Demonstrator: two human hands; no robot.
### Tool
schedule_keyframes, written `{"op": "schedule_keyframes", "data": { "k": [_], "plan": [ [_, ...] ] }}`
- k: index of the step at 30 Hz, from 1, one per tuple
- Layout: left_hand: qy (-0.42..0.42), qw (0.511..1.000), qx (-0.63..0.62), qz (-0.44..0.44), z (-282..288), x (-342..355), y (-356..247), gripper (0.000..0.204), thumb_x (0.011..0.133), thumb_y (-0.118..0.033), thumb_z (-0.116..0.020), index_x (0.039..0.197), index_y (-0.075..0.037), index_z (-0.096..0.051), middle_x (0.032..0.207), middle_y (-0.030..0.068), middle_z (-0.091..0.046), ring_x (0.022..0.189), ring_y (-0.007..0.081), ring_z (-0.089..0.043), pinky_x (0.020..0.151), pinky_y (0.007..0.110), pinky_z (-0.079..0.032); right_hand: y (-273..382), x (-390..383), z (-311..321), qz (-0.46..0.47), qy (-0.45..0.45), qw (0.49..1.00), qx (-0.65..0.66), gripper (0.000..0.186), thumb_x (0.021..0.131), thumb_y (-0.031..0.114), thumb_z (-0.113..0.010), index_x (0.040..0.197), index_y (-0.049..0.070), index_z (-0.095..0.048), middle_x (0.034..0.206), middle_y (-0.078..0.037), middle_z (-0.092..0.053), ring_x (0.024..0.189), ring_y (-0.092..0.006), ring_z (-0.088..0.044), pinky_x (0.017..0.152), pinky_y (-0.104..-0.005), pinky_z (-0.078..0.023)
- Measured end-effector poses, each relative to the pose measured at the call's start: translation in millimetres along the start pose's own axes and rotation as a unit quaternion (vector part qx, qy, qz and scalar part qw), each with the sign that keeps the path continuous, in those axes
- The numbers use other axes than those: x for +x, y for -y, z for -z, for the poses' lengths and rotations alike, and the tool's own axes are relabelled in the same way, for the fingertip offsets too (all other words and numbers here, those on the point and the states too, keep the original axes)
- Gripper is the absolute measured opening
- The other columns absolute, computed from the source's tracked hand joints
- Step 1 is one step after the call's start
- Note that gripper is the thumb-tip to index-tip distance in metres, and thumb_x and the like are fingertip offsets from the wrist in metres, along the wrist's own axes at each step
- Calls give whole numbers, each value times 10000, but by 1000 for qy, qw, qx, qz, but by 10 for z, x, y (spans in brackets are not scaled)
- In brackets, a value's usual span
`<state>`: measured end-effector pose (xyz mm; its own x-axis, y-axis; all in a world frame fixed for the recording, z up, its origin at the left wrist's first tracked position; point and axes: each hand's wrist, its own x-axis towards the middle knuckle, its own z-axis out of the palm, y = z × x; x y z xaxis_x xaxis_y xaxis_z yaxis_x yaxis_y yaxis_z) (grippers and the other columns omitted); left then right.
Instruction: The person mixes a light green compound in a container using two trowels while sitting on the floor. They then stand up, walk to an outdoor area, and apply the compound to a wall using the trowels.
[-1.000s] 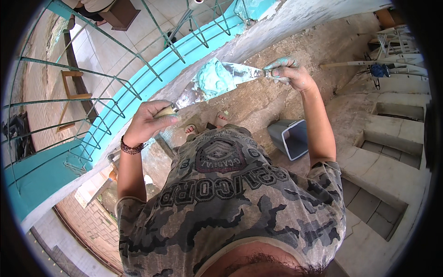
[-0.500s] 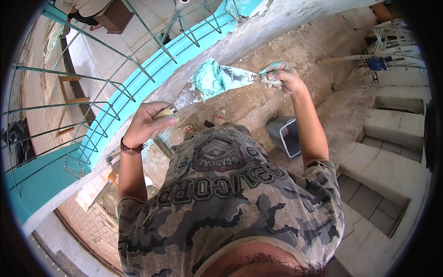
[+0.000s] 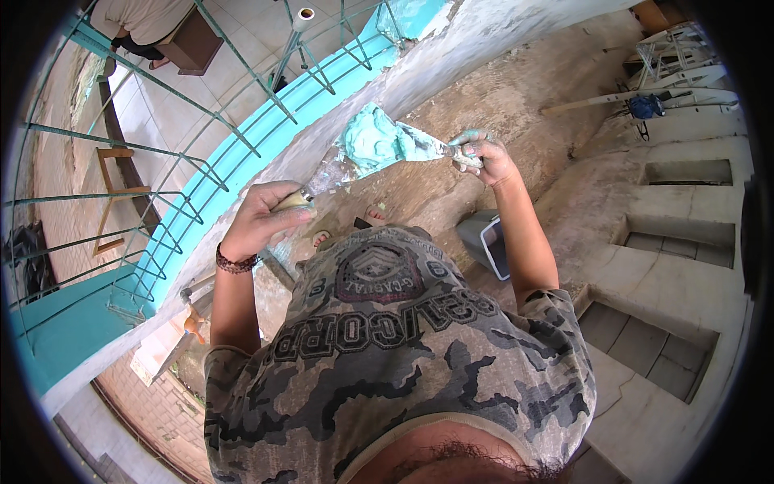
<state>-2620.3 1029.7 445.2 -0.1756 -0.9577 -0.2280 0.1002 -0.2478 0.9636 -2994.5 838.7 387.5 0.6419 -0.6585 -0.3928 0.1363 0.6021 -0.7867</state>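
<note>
— Out over the ledge, what have you got in each hand?

— In my right hand (image 3: 484,157) there's a putty knife (image 3: 415,145) loaded with a thick lump of turquoise putty (image 3: 372,139). My grip is clamped around its handle, fingers curled tight and smeared with the same colour. In my left hand (image 3: 262,218) I hold a second knife (image 3: 322,181), my grip closed on its pale handle, thumb on top.

— Which way do the blades run?

— The right one's long axis lies nearly level, the handle at my right hand and the blade pointing left, toward my other hand. The left one slants up and to the right, its shiny blade rising from my fist until its tip meets the underside of the putty lump. So the two blades point at each other and touch at the putty, just above the grey ledge (image 3: 451,56) with its turquoise painted band (image 3: 242,153).

— And your arms?

— Both are raised in front of my chest. The right forearm runs almost straight up from the elbow, wrist bent inward. The left forearm is upright too, a beaded bracelet (image 3: 235,262) around the wrist, the hand tipped toward the right.

— Anything else close by?

— A grey bucket (image 3: 484,242) stands on the rough floor beside my right forearm, and the green railing (image 3: 161,129) runs along the far side of the ledge. My feet show below the blades.
</note>
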Motion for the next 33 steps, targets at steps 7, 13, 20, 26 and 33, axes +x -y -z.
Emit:
{"op": "schedule_keyframes", "data": {
  "k": [7, 13, 20, 26, 33],
  "plan": [
    [-51, 997, -55, -3, 78, 1, 32, 143, 852, -96, -662, 859, 30, -596, 606, -15, -506, 438, 40, -408, 410, 208, -284, -448, -176, 180, 39, 93, 975, 198, 365, 771, 262, -615, 983, -35, -602, 616, -57, -522, 430, -117, -394, 440, -250, -290],
    [-130, 986, -104, -4, 93, -132, 287, 143, 863, -82, -626, 918, 42, -581, 589, 17, -519, 382, 72, -410, 397, 209, -276, -674, -198, 250, 18, -4, 978, 207, 320, 821, 266, -553, 959, -22, -570, 658, -66, -517, 462, -111, -408, 426, -255, -293],
    [-243, 961, -129, 11, 40, -446, 433, 157, 878, -48, -591, 996, 50, -565, 626, 29, -530, 383, 83, -407, 381, 211, -283, -643, 28, 252, -39, -95, 983, 155, 256, 870, 228, -537, 1035, 32, -549, 725, -59, -552, 500, -109, -442, 426, -225, -300],
    [-315, 941, -115, 50, -179, -389, 717, 177, 843, -75, -657, 971, 34, -601, 595, 23, -529, 412, 76, -426, 383, 215, -304, -826, 582, 402, 47, -255, 965, -46, 228, 940, 204, -524, 1121, 72, -564, 782, -27, -590, 556, -74, -471, 477, -207, -336],
    [-264, 945, -136, 137, -381, -79, 1227, 203, 783, -26, -694, 965, 25, -619, 642, 6, -557, 484, 45, -462, 432, 191, -341, -1315, 1242, 485, 85, -232, 969, 11, 253, 965, 218, -526, 1178, 81, -540, 874, -54, -620, 677, -109, -533, 579, -256, -409]
  ]
}}
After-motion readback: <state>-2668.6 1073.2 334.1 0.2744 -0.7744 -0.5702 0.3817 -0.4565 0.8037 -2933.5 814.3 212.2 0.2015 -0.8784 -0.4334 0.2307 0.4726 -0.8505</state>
